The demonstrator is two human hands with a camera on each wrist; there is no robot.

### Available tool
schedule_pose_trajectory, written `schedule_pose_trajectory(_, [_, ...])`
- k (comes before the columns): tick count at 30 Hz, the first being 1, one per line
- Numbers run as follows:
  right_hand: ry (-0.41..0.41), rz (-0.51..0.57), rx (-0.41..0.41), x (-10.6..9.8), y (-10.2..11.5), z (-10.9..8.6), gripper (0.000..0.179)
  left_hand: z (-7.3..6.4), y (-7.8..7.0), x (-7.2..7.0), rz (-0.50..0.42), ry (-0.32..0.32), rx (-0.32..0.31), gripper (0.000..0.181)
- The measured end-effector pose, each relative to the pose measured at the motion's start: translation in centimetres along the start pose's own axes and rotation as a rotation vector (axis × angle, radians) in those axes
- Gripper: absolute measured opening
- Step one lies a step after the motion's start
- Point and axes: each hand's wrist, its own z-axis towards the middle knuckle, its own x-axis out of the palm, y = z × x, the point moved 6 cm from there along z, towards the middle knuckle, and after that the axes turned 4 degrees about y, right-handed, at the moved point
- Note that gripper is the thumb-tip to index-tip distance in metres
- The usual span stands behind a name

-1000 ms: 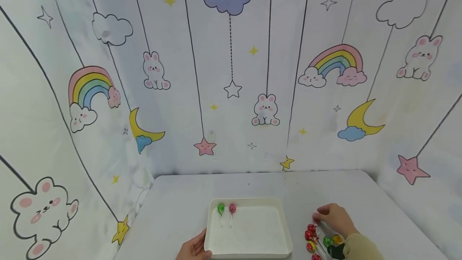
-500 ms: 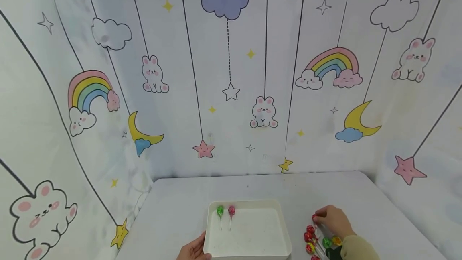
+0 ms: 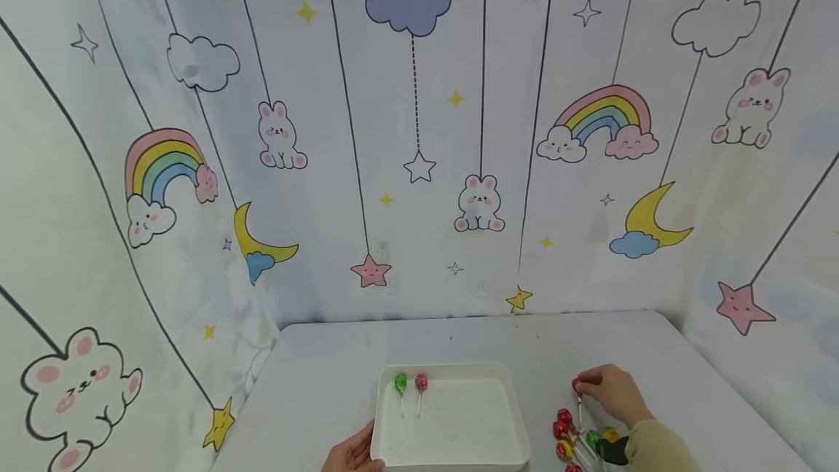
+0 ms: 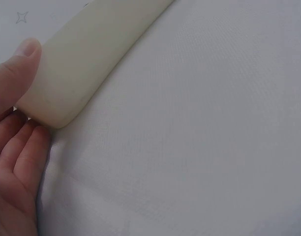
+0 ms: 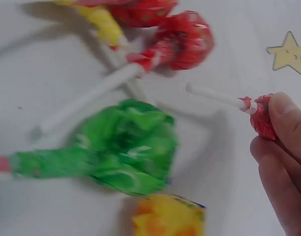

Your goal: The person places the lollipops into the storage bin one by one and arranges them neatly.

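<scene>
My right hand [image 3: 615, 393] pinches a red-wrapped lollipop [image 3: 577, 386] by its candy end, thumb against fingertips. In the right wrist view that lollipop's white stick [image 5: 214, 94] points left, towards the pile. Red lollipops [image 3: 561, 430], a green lollipop [image 5: 133, 147] and a yellow-wrapped one [image 5: 170, 216] lie on the table below this hand. At the left, my left hand [image 3: 354, 451] holds the near corner of a white tray [image 3: 468, 425], its thumb against the side wall [image 4: 76, 64]. Inside the tray, a green lollipop [image 3: 400, 383] and a pinkish-red lollipop [image 3: 422, 382] lie side by side at the far left.
The white table [image 3: 314, 370] reaches back to a wall hanging [image 3: 419, 239] printed with rabbits, clouds, rainbows and stars. Similar printed sheets stand along the left and right sides. A dark band at the right sleeve [image 3: 658, 446] partly covers the lollipop pile.
My right hand has taken hold of a red lollipop at the pile's far end and raised it slightly, shifting right. The left hand stays on the tray; the head view has tilted slightly.
</scene>
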Motion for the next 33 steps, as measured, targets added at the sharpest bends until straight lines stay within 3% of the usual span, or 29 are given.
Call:
schedule_pose_trajectory(6, [-0.021,0.034,-0.035,-2.0,0.7,0.2,0.028,0.1,0.0,0.1,-0.004,0.016,0.011,0.085])
schedule_pose_trajectory(16, [0.066,0.12,-0.079,-3.0,2.6,1.3,0.032,0.2,0.3,-0.1,-0.03,0.025,0.024,0.084])
schedule_pose_trajectory(25, [0.193,0.213,-0.221,-1.5,7.3,2.6,0.028,-0.1,0.0,-0.1,-0.007,0.014,0.03,0.085])
schedule_pose_trajectory(33, [0.259,0.241,-0.296,2.5,12.6,4.2,0.022,-0.4,-0.8,0.3,0.009,0.008,0.034,0.084])
